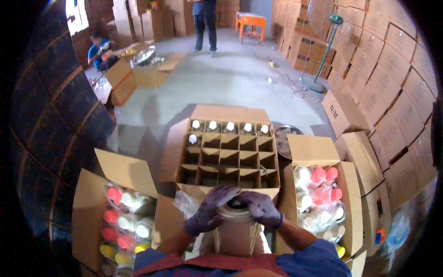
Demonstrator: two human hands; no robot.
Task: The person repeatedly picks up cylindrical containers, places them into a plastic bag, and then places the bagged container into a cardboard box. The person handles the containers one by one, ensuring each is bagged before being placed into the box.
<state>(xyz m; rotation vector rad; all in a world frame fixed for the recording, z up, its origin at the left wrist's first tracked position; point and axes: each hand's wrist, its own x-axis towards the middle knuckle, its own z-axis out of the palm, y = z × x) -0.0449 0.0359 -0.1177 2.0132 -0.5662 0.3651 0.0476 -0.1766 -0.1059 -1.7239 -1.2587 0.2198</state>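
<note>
My left hand (pixel 214 209), in a purple-grey glove, curves round the left side of a round, ringed object (pixel 236 212) with a dark middle, possibly a jar or lid. My right hand (pixel 262 208), gloved alike, holds its right side. The object is blurred and partly covered by my fingers; it is above a brown cardboard box (pixel 235 237) close to my body. Just beyond my hands stands an open carton (pixel 228 112) with cardboard dividers. White-capped bottles (pixel 230 126) fill its far row, and another white-capped bottle (pixel 192 139) stands at the left of the second row.
Open cartons of bagged containers with coloured lids stand left (pixel 126 221) and right (pixel 320 197). A round metal tray (pixel 285 138) lies behind the right one. Stacked cartons (pixel 391 79) line the right side. A person (pixel 205 24) stands ahead; another (pixel 100 52) sits far left.
</note>
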